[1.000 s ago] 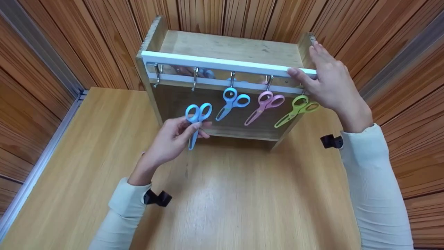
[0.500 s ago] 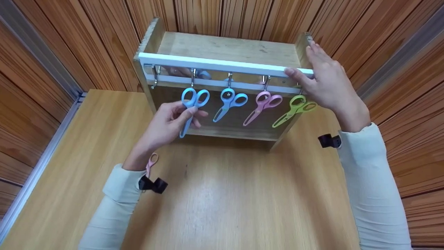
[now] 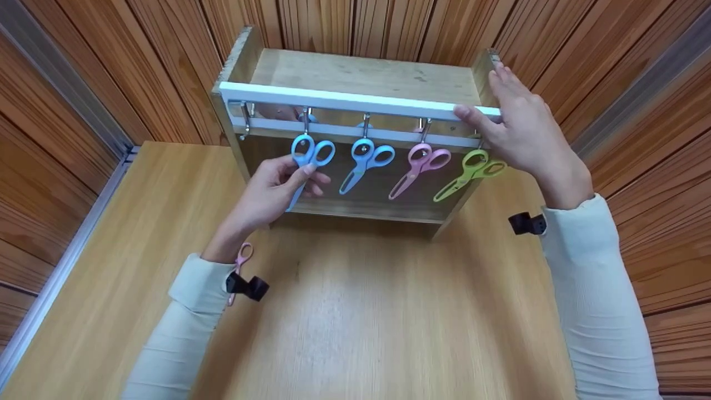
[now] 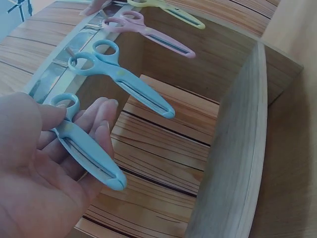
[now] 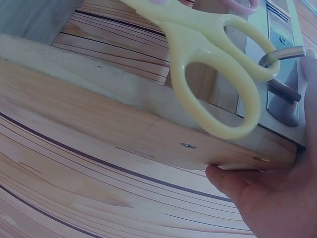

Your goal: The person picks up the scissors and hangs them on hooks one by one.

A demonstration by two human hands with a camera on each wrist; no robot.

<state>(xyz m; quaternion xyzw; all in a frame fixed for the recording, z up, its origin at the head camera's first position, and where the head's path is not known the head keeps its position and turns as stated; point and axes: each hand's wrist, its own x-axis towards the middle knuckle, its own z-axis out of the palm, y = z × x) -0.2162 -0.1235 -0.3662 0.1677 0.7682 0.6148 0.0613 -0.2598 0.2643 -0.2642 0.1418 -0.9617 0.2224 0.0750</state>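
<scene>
My left hand (image 3: 276, 183) pinches a pair of blue scissors (image 3: 311, 155) between thumb and fingers, blades pointing down. One handle loop overlaps the lower end of the second metal hook (image 3: 306, 119) from the left. Beside it, a second pair of blue scissors (image 4: 119, 74), pink scissors (image 3: 419, 166) and yellow-green scissors (image 5: 213, 74) hang from hooks on the white rail (image 3: 355, 100). My right hand (image 3: 527, 130) rests on the right top corner of the wooden rack (image 3: 366, 69), fingers extended along its side and thumb against the rail.
The leftmost hook (image 3: 246, 122) carries nothing. More pink scissors (image 3: 243, 256) lie on the wooden table (image 3: 377, 311), partly hidden behind the left wrist. Wood-plank walls (image 3: 383, 25) stand behind and beside the rack.
My left hand has raised the blue scissors up and slightly left until their loop meets the second hook. Pink scissors on the table came into view. My right hand keeps its place on the rack.
</scene>
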